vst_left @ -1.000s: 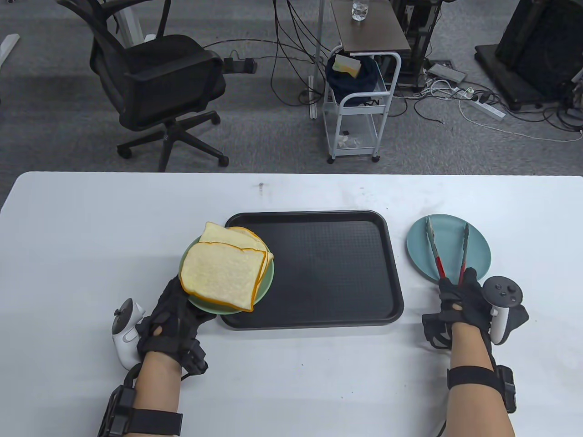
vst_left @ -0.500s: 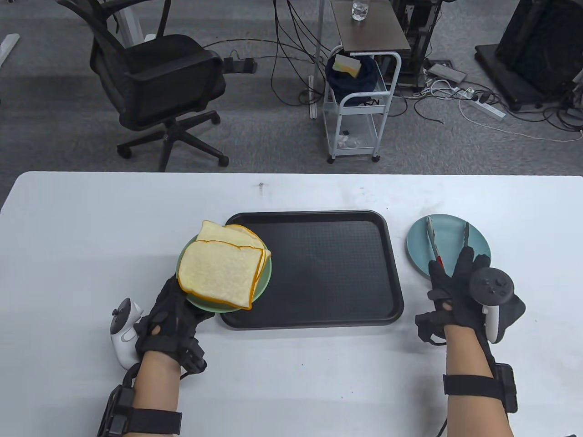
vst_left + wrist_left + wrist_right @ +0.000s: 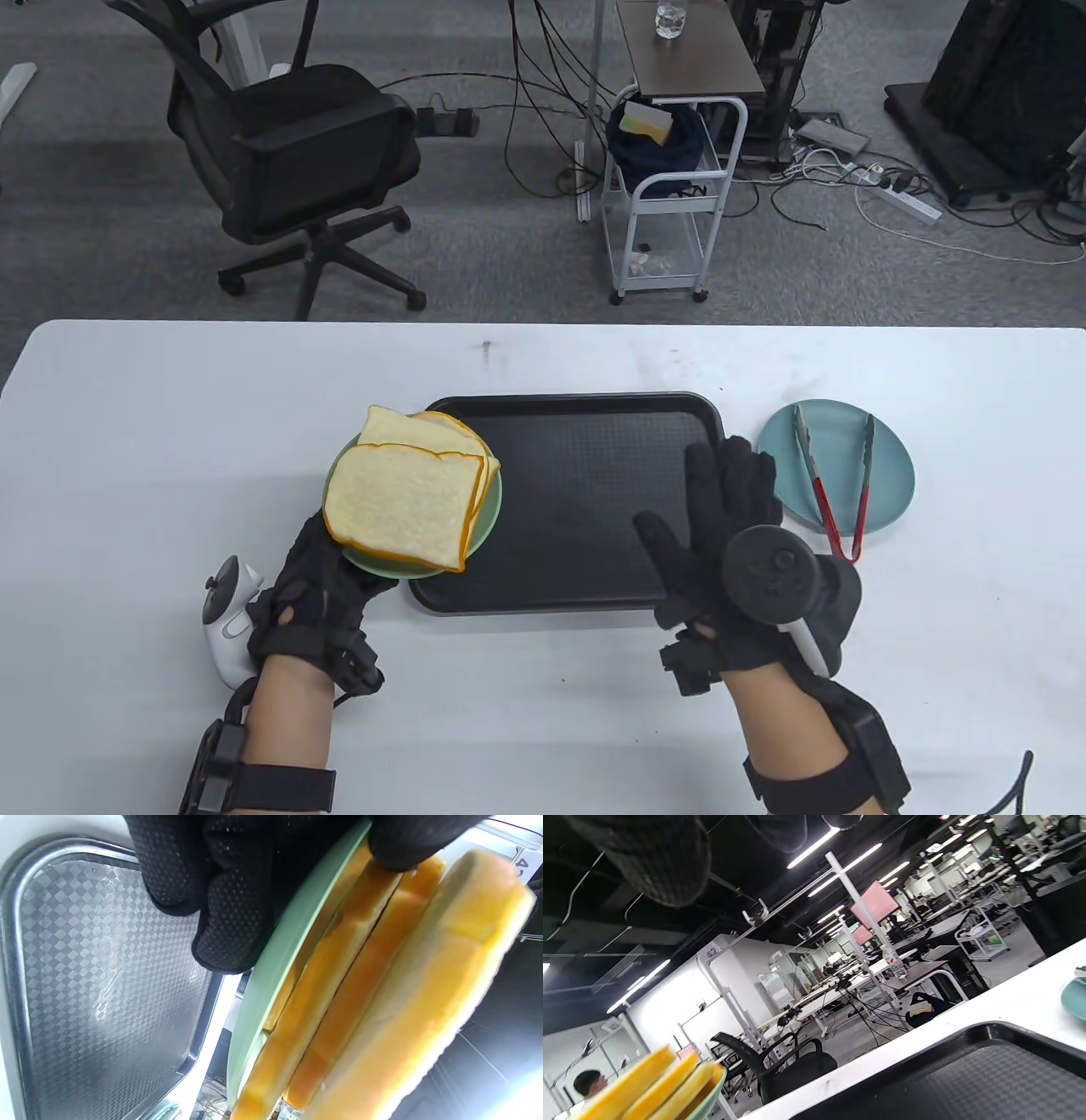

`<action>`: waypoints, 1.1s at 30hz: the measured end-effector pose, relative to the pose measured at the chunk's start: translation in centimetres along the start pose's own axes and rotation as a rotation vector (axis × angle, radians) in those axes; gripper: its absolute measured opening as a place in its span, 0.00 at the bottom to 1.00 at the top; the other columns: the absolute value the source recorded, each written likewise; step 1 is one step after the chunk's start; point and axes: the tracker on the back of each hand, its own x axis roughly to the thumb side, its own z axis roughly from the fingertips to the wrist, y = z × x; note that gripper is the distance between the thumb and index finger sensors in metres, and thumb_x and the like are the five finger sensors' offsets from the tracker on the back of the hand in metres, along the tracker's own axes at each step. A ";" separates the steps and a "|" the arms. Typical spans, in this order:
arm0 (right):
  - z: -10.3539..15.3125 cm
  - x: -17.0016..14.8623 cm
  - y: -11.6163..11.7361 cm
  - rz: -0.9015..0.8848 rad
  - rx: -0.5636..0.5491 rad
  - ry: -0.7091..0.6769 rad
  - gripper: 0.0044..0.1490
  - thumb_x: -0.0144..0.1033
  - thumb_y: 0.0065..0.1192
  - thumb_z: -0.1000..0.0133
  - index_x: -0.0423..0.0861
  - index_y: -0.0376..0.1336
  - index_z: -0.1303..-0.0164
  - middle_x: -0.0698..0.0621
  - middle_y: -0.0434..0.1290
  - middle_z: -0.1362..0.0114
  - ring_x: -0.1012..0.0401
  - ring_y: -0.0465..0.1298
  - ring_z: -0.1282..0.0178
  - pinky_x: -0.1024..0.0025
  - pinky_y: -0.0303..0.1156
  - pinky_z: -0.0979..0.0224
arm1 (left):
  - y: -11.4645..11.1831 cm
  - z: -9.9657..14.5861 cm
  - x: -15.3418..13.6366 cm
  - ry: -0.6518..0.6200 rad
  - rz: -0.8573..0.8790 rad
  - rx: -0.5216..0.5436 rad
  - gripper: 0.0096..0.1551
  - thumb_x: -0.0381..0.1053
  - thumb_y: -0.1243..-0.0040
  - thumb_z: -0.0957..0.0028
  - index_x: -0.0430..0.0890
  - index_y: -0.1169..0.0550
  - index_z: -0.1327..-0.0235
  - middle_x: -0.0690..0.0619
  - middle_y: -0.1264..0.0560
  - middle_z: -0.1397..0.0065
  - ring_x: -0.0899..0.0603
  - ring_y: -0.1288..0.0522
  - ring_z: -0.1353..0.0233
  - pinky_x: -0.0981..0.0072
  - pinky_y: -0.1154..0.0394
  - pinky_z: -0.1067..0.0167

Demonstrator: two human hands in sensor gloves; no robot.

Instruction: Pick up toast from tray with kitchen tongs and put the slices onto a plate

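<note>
Several toast slices are stacked on a green plate that overlaps the left end of the black tray. My left hand grips this plate at its near rim and holds it above the tray's corner. In the left wrist view the gloved fingers curl under the plate rim and the thumb presses on the toast. My right hand hovers over the tray's right part, fingers spread, holding nothing. The red-handled tongs lie on a blue plate right of the tray.
The tray floor holds nothing that I can see. The right wrist view looks low across the tray toward the toast, with the blue plate's edge at right. An office chair and a cart stand beyond the table.
My right hand let go of the tongs on the blue plate, moved left over the tray and spread its fingers. The left hand shifted the toast plate slightly left.
</note>
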 end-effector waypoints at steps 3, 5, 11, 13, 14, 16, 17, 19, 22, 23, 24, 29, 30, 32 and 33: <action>1.4 0.7 1.8 0.035 0.032 -0.038 0.52 0.63 0.59 0.44 0.48 0.48 0.16 0.35 0.41 0.13 0.32 0.41 0.18 0.29 0.49 0.27 | 0.0 0.0 0.0 0.004 0.003 -0.003 0.34 0.65 0.50 0.45 0.62 0.43 0.26 0.54 0.25 0.25 0.45 0.12 0.42 0.54 0.22 0.35; 2.4 0.5 3.0 0.068 0.052 -0.062 0.52 0.63 0.58 0.44 0.48 0.47 0.15 0.35 0.41 0.13 0.32 0.41 0.18 0.29 0.49 0.27 | 0.0 0.0 -0.1 0.006 -0.003 0.000 0.34 0.65 0.50 0.45 0.62 0.43 0.26 0.55 0.25 0.25 0.45 0.12 0.42 0.54 0.22 0.35; 4.2 -2.6 6.9 0.167 -0.026 -0.104 0.51 0.62 0.58 0.45 0.48 0.48 0.17 0.35 0.42 0.14 0.33 0.42 0.18 0.29 0.50 0.28 | 0.3 -0.1 -0.4 0.019 -0.011 0.018 0.34 0.65 0.50 0.45 0.63 0.43 0.26 0.55 0.25 0.25 0.45 0.12 0.42 0.54 0.22 0.35; 4.1 -3.4 7.6 0.225 0.075 -0.080 0.52 0.63 0.58 0.45 0.48 0.47 0.16 0.35 0.41 0.14 0.32 0.42 0.19 0.29 0.50 0.28 | 0.5 -0.2 -0.6 0.027 -0.015 0.032 0.34 0.65 0.50 0.45 0.63 0.43 0.26 0.55 0.25 0.25 0.45 0.12 0.42 0.54 0.22 0.35; 4.3 -3.5 7.7 0.212 0.080 -0.074 0.52 0.63 0.57 0.45 0.48 0.47 0.17 0.35 0.41 0.14 0.32 0.41 0.19 0.29 0.50 0.28 | 0.5 -0.2 -0.7 0.032 -0.018 0.042 0.34 0.65 0.50 0.45 0.63 0.43 0.26 0.54 0.25 0.25 0.45 0.12 0.42 0.55 0.21 0.35; 4.3 -3.5 7.9 0.198 0.075 -0.083 0.51 0.63 0.58 0.45 0.48 0.48 0.17 0.35 0.41 0.14 0.32 0.42 0.19 0.29 0.50 0.28 | 0.3 0.0 -0.7 0.042 -0.012 0.052 0.34 0.65 0.50 0.44 0.62 0.43 0.26 0.54 0.25 0.25 0.45 0.12 0.42 0.55 0.21 0.35; 4.4 -3.4 7.9 0.195 0.084 -0.080 0.51 0.63 0.58 0.45 0.48 0.48 0.17 0.35 0.41 0.14 0.32 0.42 0.19 0.29 0.50 0.28 | 0.1 0.0 -0.6 0.043 -0.015 0.056 0.34 0.65 0.49 0.44 0.62 0.43 0.26 0.53 0.26 0.24 0.44 0.12 0.42 0.55 0.21 0.35; 4.7 -3.0 8.1 0.172 0.092 -0.101 0.51 0.63 0.58 0.45 0.48 0.49 0.17 0.35 0.42 0.14 0.32 0.42 0.19 0.29 0.50 0.28 | 0.0 -0.2 -0.5 0.056 -0.025 0.093 0.33 0.64 0.49 0.44 0.62 0.42 0.26 0.54 0.27 0.24 0.45 0.11 0.42 0.56 0.21 0.35; 4.8 -2.7 8.5 0.177 0.122 -0.116 0.51 0.63 0.58 0.45 0.48 0.48 0.17 0.35 0.41 0.14 0.32 0.42 0.19 0.29 0.50 0.28 | 0.5 -0.8 0.5 0.061 -0.043 0.154 0.33 0.64 0.50 0.44 0.63 0.41 0.26 0.53 0.28 0.25 0.46 0.11 0.42 0.57 0.20 0.35; 4.9 -2.6 8.6 0.168 0.133 -0.118 0.51 0.63 0.58 0.45 0.48 0.49 0.17 0.35 0.42 0.14 0.32 0.42 0.19 0.29 0.50 0.28 | 1.0 -1.2 1.0 0.067 -0.054 0.187 0.33 0.64 0.50 0.45 0.64 0.42 0.26 0.53 0.29 0.25 0.47 0.11 0.42 0.57 0.20 0.35; 4.9 -2.6 8.6 0.159 0.147 -0.115 0.51 0.63 0.58 0.45 0.48 0.49 0.17 0.35 0.42 0.14 0.32 0.42 0.19 0.29 0.50 0.28 | 1.4 -1.5 1.4 0.068 -0.056 0.212 0.33 0.64 0.50 0.45 0.64 0.42 0.26 0.53 0.29 0.25 0.47 0.11 0.42 0.57 0.20 0.35; 4.9 -2.6 8.8 0.144 0.190 -0.106 0.51 0.63 0.58 0.45 0.48 0.49 0.17 0.35 0.42 0.14 0.32 0.41 0.19 0.29 0.50 0.28 | 4.5 -3.3 3.1 0.077 -0.052 0.359 0.32 0.64 0.50 0.45 0.66 0.42 0.26 0.54 0.31 0.26 0.49 0.11 0.40 0.60 0.20 0.34; 4.9 -2.7 8.8 0.146 0.197 -0.099 0.51 0.63 0.58 0.45 0.48 0.49 0.17 0.35 0.41 0.14 0.32 0.41 0.19 0.29 0.50 0.28 | 5.1 -3.7 3.1 0.084 -0.040 0.386 0.32 0.64 0.50 0.45 0.65 0.42 0.26 0.54 0.31 0.27 0.49 0.11 0.41 0.60 0.19 0.34; 4.7 -3.0 9.0 0.140 0.215 -0.088 0.51 0.63 0.58 0.45 0.48 0.49 0.17 0.35 0.41 0.14 0.32 0.41 0.19 0.29 0.50 0.28 | 6.5 -4.5 2.9 0.098 -0.023 0.428 0.33 0.64 0.50 0.45 0.65 0.42 0.26 0.54 0.30 0.28 0.49 0.11 0.40 0.60 0.19 0.34; 4.6 -3.1 9.2 0.138 0.227 -0.082 0.51 0.63 0.58 0.45 0.48 0.49 0.17 0.35 0.41 0.14 0.32 0.41 0.19 0.29 0.50 0.28 | 7.3 -4.7 2.6 0.111 -0.018 0.460 0.33 0.63 0.50 0.45 0.65 0.42 0.26 0.54 0.30 0.28 0.49 0.11 0.40 0.60 0.19 0.34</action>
